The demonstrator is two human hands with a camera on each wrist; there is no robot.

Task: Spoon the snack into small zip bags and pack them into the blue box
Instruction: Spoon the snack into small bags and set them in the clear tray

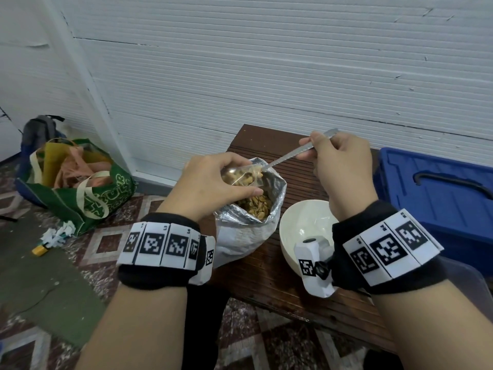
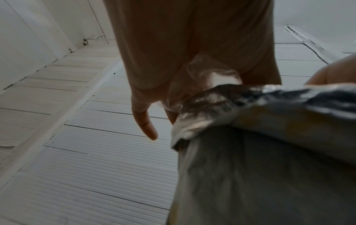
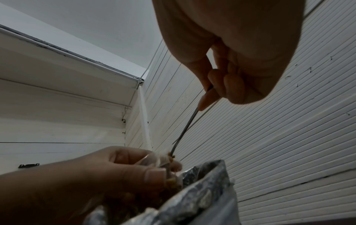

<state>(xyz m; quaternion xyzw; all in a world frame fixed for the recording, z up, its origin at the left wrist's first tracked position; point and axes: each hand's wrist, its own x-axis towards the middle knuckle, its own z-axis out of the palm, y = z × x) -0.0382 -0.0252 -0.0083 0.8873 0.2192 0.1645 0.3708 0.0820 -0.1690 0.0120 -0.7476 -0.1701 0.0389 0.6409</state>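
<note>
My left hand [image 1: 213, 180] pinched the small clear zip bag [image 1: 246, 177] over the silver foil snack pouch [image 1: 250, 209], while my right hand [image 1: 338, 166] gripped the long metal spoon [image 1: 290, 153], its handle slanting down-left into the bag's mouth.

We see a thin, clear plastic zip bag [image 1: 246, 175], glossy and crinkled, above a crumpled foil snack pouch [image 1: 256, 206] whose silver inside shines and whose pale outside looks matt, and a slim metal spoon [image 1: 290, 153] with a brushed, ridged handle. Under them we find a dark brown wooden surface [image 1: 301, 180], grooved and a little glossy, carrying a smooth, shiny cream bowl [image 1: 296, 220] beside a hard blue box [image 1: 437, 193] of moulded plastic with a soft sheen. Around us are a matt white ribbed wall [image 1: 266, 76], a green woven bag [image 1: 88, 190] with cloth handles, and black fabric wristbands [image 1: 160, 252] faced with printed white paper tags.
</note>
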